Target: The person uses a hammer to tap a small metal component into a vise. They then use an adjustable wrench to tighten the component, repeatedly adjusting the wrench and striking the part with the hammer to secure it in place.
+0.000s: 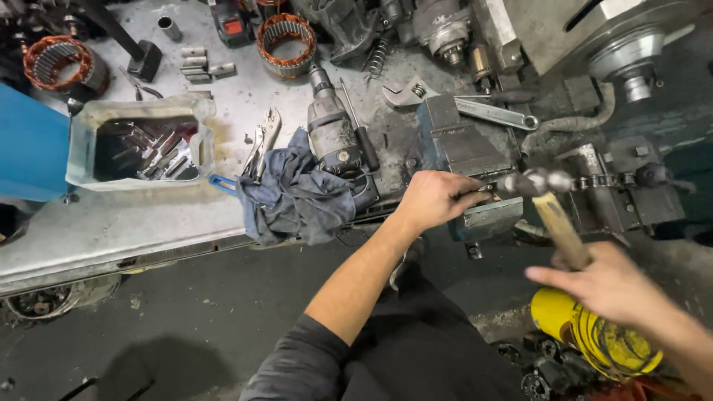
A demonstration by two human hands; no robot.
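My left hand [434, 199] rests on the jaws of a blue bench vise [460, 148] at the bench's front edge, fingers pinching a small part held there; the part itself is mostly hidden. My right hand [605, 282] grips the wooden handle of a hammer [553, 215], whose blurred steel head hovers just right of the vise jaws beside a length of roller chain [601, 180].
A dark rag [297, 197] and a power drill [333, 134] lie left of the vise. A cut plastic jug of tools [85, 134], locking pliers [261, 141], an adjustable wrench [475, 108], copper stators [286, 41] crowd the bench. A yellow canister [553, 315] sits on the floor.
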